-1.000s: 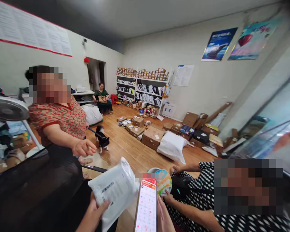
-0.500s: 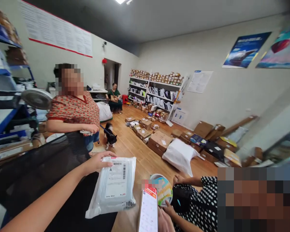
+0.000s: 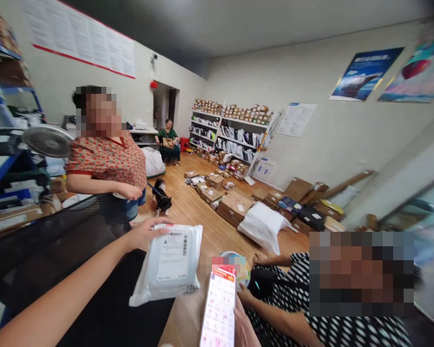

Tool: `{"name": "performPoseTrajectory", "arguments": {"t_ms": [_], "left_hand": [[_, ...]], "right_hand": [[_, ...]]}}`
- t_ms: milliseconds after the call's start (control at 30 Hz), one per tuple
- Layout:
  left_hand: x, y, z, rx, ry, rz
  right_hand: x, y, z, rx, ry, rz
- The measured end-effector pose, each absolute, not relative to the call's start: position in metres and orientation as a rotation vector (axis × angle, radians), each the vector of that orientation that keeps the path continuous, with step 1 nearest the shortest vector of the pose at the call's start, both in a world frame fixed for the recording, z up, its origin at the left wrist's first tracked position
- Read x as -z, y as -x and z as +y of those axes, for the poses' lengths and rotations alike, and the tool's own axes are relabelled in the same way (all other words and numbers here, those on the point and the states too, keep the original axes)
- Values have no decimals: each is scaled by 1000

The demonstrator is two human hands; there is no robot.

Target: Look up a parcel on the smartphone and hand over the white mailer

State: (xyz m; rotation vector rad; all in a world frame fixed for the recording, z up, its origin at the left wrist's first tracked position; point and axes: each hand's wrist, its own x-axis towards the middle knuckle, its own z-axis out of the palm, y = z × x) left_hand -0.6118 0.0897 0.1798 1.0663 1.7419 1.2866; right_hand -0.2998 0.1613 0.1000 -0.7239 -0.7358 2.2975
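My left hand (image 3: 144, 233) is closed on the upper left edge of a white plastic parcel (image 3: 172, 260) with a printed shipping label and barcode facing me. The parcel is held up, slightly tilted, over a black chair seat (image 3: 108, 299). Lower and to the right, my right hand (image 3: 243, 324) grips a smartphone (image 3: 219, 308) from its right side. Its screen is lit, with a red banner and rows of small icons. Behind the phone, partly covered by it, is a round colourful tub (image 3: 244, 270) touched by another person's hand.
A person in a dotted top (image 3: 292, 294) is close on my right. Another person (image 3: 106, 161) stands at left beside a mesh chair back (image 3: 75, 226), with a leashed dog (image 3: 161, 197). Cardboard boxes (image 3: 235, 208) and a white sack (image 3: 262, 226) lie on the floor before parcel shelves (image 3: 235, 130).
The phone has come slightly up and left in view and covers more of the tub. The parcel stays in my left hand. The person in dots shows more, further left.
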Motion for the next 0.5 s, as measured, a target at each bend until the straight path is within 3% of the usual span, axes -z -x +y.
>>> {"name": "performPoseTrajectory", "arguments": {"t_ms": [267,500], "left_hand": [[-162,616,85,-1311,-1135,1832],[-153,606,90,-1460,-1155,1811]], "right_hand": [[-101,316,155,-2204,964,-709],[-81,304,164,-2199,912,-704]]}}
